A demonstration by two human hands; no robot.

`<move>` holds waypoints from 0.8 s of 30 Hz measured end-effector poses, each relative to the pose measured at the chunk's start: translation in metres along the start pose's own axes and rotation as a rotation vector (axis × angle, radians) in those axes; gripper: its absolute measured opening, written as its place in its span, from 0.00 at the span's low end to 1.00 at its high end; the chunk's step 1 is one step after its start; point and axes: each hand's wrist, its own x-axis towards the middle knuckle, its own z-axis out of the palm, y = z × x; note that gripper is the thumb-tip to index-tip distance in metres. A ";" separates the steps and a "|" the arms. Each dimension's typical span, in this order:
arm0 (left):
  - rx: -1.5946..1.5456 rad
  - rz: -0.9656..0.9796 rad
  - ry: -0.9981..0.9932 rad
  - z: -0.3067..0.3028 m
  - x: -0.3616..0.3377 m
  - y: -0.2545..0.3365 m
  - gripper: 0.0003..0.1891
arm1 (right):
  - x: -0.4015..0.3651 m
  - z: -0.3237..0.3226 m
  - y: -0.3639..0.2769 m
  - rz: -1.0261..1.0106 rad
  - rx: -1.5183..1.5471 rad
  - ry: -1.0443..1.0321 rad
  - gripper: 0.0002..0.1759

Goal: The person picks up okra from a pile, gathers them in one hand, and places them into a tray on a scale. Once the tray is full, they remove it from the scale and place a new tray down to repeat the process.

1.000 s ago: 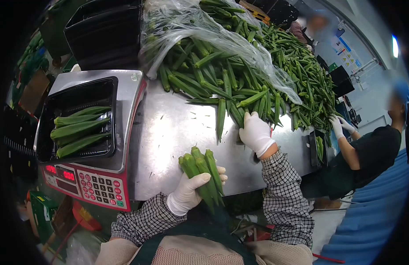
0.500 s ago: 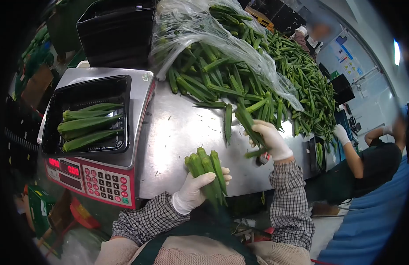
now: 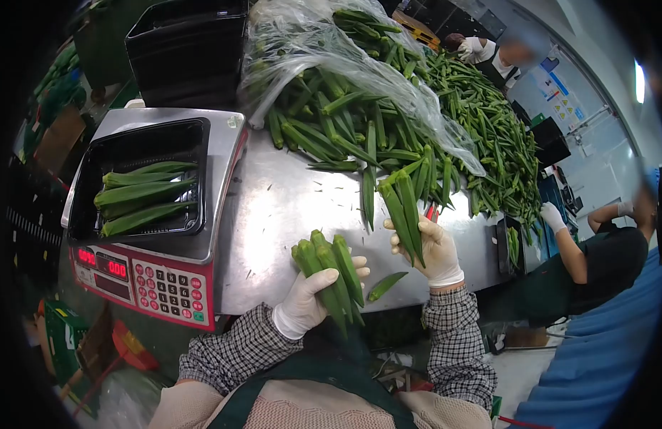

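Observation:
My left hand (image 3: pixel 311 297), in a white glove, is closed round a bunch of several okra pods (image 3: pixel 329 268), stem ends pointing away from me. My right hand (image 3: pixel 439 252), also gloved, grips okra pods (image 3: pixel 402 211) upright between thumb and fingers, tips down. A single short okra pod (image 3: pixel 386 286) lies on the metal table (image 3: pixel 273 222) between the hands. Just behind my right hand a small red-handled tool (image 3: pixel 432 213) shows in part. To the left, a black tray (image 3: pixel 202 154) holding several okra pods (image 3: pixel 146 194) rests on the weighing scale (image 3: pixel 223 132).
A big okra heap (image 3: pixel 481 136) spreads over the table's far side, partly under a clear plastic sheet (image 3: pixel 273 79). Stacked black trays (image 3: pixel 184 61) stand behind the scale. One co-worker (image 3: pixel 588 250) is at the right and another (image 3: pixel 495 63) at the far end.
My right hand has turned, its pods now hanging tips down. A short pod now lies on the table between my hands. The left hand keeps its bunch, nearly in place.

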 end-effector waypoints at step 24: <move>-0.205 -0.024 -0.131 -0.001 -0.001 0.008 0.35 | -0.068 0.038 0.040 -0.365 -1.890 0.075 0.18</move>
